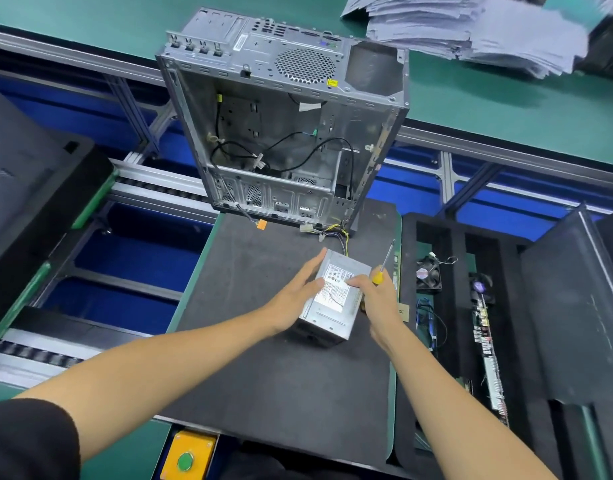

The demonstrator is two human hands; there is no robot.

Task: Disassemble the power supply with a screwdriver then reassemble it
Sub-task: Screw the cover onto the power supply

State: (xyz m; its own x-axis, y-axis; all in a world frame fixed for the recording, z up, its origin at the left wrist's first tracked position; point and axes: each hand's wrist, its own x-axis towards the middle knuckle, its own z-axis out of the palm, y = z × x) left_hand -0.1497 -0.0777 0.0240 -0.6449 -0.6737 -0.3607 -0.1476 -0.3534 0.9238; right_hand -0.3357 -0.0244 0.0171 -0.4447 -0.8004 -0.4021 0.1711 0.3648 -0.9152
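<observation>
A grey metal power supply [332,306] with a white label on top lies on the black mat [270,375]. Its yellow and black wires run back toward the open computer case [280,133] standing behind it. My left hand [294,299] lies against the unit's left side with straight fingers, the thumb on the top edge. My right hand [377,303] grips a screwdriver [384,263] with a yellow handle, its shaft pointing up and away, while the fingertips touch the label.
A black foam tray [450,341] at the right holds two small fans, blue cables and a circuit board. Stacks of grey sheets [471,26] lie at the far right on the green bench. A yellow box with a green button [187,459] sits at the near edge. Conveyor rails run at the left.
</observation>
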